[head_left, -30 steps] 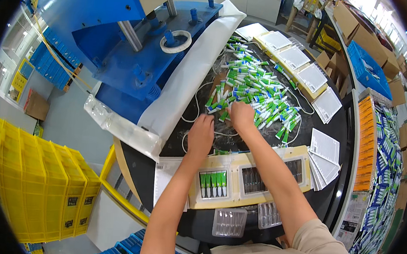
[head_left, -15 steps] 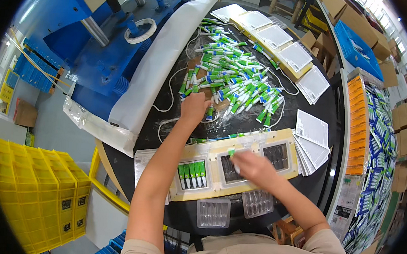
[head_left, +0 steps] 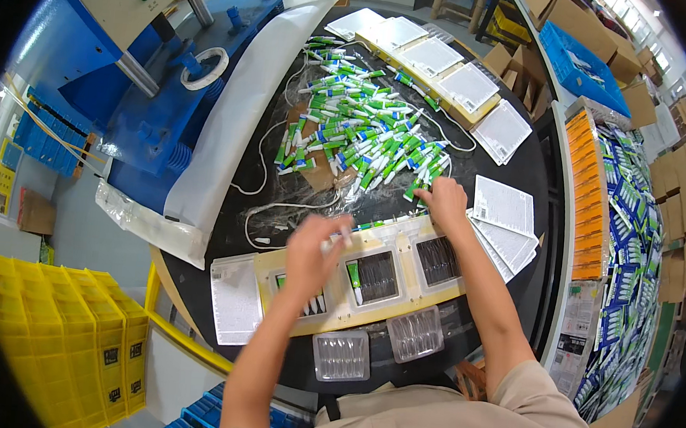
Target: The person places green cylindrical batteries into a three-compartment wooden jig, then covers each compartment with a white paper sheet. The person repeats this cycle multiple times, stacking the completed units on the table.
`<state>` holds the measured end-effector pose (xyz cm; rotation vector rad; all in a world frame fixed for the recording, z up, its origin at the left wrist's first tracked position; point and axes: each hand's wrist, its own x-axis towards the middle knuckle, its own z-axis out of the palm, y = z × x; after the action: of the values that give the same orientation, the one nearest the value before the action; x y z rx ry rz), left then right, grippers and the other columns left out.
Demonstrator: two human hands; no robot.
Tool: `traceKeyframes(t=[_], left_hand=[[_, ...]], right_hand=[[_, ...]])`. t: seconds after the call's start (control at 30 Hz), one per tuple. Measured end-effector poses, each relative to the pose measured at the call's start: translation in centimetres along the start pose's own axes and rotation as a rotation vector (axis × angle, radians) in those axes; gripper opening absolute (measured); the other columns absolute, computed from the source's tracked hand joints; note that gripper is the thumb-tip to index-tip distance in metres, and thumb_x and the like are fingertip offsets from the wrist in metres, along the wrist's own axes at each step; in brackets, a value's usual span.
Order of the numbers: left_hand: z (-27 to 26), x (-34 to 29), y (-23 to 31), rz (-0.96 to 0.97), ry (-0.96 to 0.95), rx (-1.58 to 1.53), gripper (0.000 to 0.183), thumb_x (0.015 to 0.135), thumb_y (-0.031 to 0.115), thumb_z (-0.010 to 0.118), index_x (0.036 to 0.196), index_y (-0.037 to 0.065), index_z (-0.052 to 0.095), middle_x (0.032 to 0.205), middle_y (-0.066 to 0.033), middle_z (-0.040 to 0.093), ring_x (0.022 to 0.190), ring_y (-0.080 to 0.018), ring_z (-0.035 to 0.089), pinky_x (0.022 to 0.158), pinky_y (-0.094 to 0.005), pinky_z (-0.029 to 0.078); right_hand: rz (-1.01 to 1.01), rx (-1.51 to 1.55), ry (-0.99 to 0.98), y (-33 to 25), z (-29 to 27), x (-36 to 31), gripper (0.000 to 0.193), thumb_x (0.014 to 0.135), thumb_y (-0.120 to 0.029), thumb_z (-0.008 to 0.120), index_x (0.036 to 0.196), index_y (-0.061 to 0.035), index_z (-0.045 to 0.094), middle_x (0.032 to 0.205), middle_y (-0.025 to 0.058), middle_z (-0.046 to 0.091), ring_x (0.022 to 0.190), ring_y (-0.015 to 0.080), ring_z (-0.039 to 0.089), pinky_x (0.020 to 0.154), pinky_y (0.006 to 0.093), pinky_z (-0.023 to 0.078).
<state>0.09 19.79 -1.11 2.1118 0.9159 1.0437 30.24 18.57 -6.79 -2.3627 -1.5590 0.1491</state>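
On the dark counter (head_left: 230, 238), a loose pile of green-and-white tubes (head_left: 365, 128) lies beyond a long yellow frame (head_left: 341, 315) that carries three clear slotted trays in a row. The left tray (head_left: 319, 305) has several tubes in it, partly covered by the wrist; the middle tray (head_left: 378, 274) has one tube (head_left: 355, 282) standing in its leftmost slot; in the right tray (head_left: 435, 260) I see only dark slots. The step in hand looks to be filling the middle tray, slot by slot. The left hand (head_left: 312, 252) hangs blurred over the frame, between the left and middle trays; something pale shows at its fingers, perhaps a tube's end, but I cannot tell whether its grip is closed on it. The right hand (head_left: 447, 205) is at the near right edge of the pile, fingers drawn together beside the tubes there; whether that grip has one is hidden. The next move seems to call for turning a tube in line with the slots, green end away from the person, and laying it just beside the first. Two loose clear trays (head_left: 342, 357) lie nearer the person, and white cards (head_left: 504, 205) lie right of the frame.
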Motion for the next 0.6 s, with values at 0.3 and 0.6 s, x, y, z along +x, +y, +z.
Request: traceKeyframes(t=[0.3, 0.6], left_hand=[[3.9, -9.6, 4.2, 0.385, -0.128, 0.537, 0.029, 0.085, 0.008, 0.067, 0.113, 0.005, 0.072, 0.116, -0.008, 0.072, 0.105, -0.0215, 0.069, 0.089, -0.0359, 0.054], [3.5, -9.9, 3.7, 0.393, -0.115, 0.557, 0.029, 0.085, 0.01, 0.065, 0.112, 0.004, 0.072, 0.119, -0.0082, 0.071, 0.111, -0.022, 0.067, 0.098, -0.0405, 0.051]], right_hand=[[-0.415, 0.694, 0.033, -1.4, -5.2, -6.5, 0.017, 0.085, -0.006, 0.072, 0.1, 0.0008, 0.074, 0.101, 0.0182, 0.069, 0.092, 0.0285, 0.07, 0.076, 0.036, 0.056], [-1.024, 0.215, 0.055, -3.2, -4.2, -14.8, 0.039, 0.077, -0.006, 0.066, 0.113, 0.0053, 0.069, 0.115, 0.0132, 0.066, 0.102, 0.0264, 0.067, 0.088, 0.0356, 0.058]])
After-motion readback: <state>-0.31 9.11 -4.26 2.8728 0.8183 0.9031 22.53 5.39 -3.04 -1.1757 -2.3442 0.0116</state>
